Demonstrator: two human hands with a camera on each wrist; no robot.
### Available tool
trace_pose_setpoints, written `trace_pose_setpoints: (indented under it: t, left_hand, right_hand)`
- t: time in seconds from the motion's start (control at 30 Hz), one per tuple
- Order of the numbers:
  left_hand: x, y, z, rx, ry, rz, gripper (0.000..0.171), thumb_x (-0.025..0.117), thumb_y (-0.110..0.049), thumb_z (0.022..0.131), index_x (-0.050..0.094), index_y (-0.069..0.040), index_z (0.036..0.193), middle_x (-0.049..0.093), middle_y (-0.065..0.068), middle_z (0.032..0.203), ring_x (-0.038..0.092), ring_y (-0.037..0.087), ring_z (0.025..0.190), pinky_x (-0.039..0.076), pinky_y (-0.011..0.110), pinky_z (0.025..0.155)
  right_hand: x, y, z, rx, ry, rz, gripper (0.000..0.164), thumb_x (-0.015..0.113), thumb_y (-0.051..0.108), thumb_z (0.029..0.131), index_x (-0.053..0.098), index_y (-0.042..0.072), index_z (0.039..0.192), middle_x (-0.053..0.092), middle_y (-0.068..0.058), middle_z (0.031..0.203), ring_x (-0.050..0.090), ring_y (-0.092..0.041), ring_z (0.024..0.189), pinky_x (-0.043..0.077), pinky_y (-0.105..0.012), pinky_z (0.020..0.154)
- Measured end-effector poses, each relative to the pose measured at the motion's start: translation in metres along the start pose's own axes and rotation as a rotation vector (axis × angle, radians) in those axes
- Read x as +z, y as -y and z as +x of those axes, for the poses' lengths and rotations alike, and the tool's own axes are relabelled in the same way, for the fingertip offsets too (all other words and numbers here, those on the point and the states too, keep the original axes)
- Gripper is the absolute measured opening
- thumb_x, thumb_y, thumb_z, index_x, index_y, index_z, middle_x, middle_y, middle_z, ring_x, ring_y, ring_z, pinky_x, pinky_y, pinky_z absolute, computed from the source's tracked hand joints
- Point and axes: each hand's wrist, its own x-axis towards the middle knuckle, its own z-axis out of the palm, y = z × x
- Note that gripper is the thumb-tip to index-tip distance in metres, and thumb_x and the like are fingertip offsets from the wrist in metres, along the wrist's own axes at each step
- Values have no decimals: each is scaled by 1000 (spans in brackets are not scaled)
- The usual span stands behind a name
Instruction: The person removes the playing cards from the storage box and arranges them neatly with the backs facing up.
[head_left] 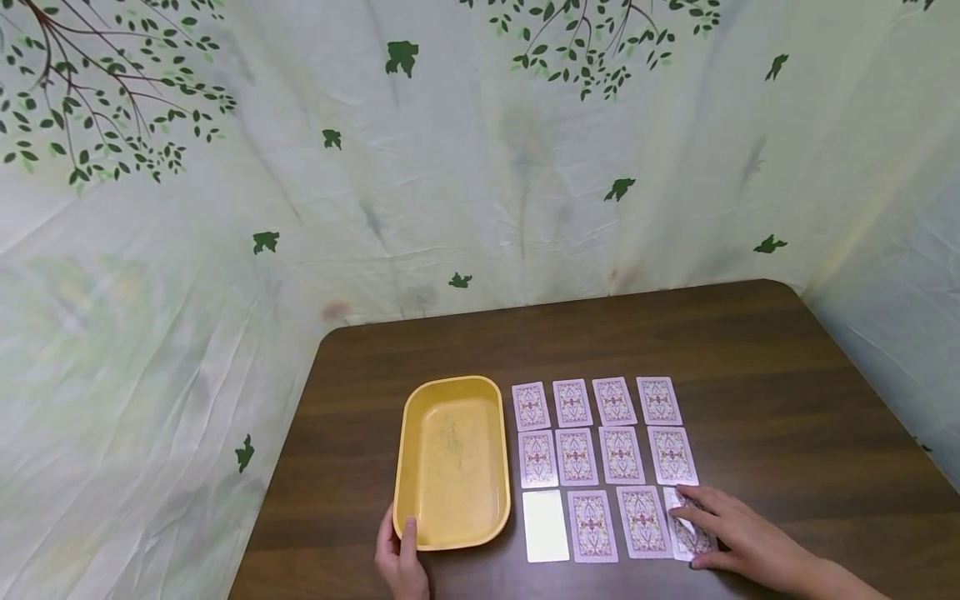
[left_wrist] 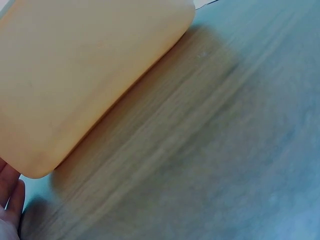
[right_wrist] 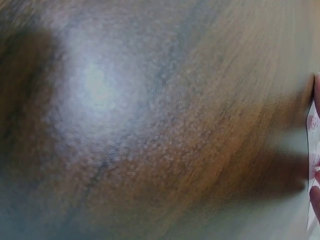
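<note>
In the head view my left hand (head_left: 402, 560) grips the near left corner of a yellow tray (head_left: 452, 542), thumb over its rim. The left wrist view shows that tray (left_wrist: 90, 75) close up, with fingertips (left_wrist: 16, 197) beside its corner. My right hand (head_left: 750, 533) holds a playing card (head_left: 692, 537) at the right end of the front row, thumb at its near edge and fingers at the far edge and over its face. The card lies pattern up and overlaps its neighbor (head_left: 643, 525). The right wrist view catches only fingertips (right_wrist: 316, 200) and a sliver of card.
Three rows of pattern-backed playing cards (head_left: 576, 458) lie right of the tray on the brown wooden table (head_left: 600, 333). The front left card (head_left: 546, 527) looks blank white, perhaps from glare. A leaf-printed cloth (head_left: 525, 208) hangs behind the table.
</note>
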Motion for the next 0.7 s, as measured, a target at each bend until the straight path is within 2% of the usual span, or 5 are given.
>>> trace_pose_setpoints:
  t: [0.2, 0.43, 0.53, 0.7]
  left_hand:
    - [0, 1, -1, -17, -17, 4, 30, 51, 17, 83, 46, 26, 111, 62, -2, 103, 58, 8, 90, 44, 14, 75]
    - [0, -2, -2, -19, -29, -1, 31, 52, 15, 84, 48, 24, 113, 62, 2, 103, 59, 10, 89, 46, 14, 72]
    - [0, -2, 0, -4, -15, 17, 30, 52, 13, 85, 49, 23, 114, 62, 4, 105, 59, 11, 91, 46, 15, 74]
    - [-1, -5, 9, -2, 29, -44, 32, 45, 8, 91, 45, 20, 121, 57, 12, 118, 55, 13, 105, 43, 17, 83]
  right_hand:
    - [0, -1, 0, 11, 9, 0, 59, 74, 43, 71, 60, 14, 119, 52, -13, 122, 45, -22, 107, 10, -11, 99]
    - [-3, -1, 4, 30, -36, -15, 57, 76, 42, 69, 64, 12, 116, 55, -5, 117, 51, -19, 101, 14, -10, 96]
    - [-5, -1, 7, 64, -56, -27, 53, 78, 39, 68, 65, 13, 113, 56, -2, 114, 53, -18, 99, 19, -11, 94]
    - [-8, -4, 13, 133, -92, -68, 45, 80, 30, 67, 67, 14, 107, 59, -2, 110, 55, -17, 97, 29, -16, 88]
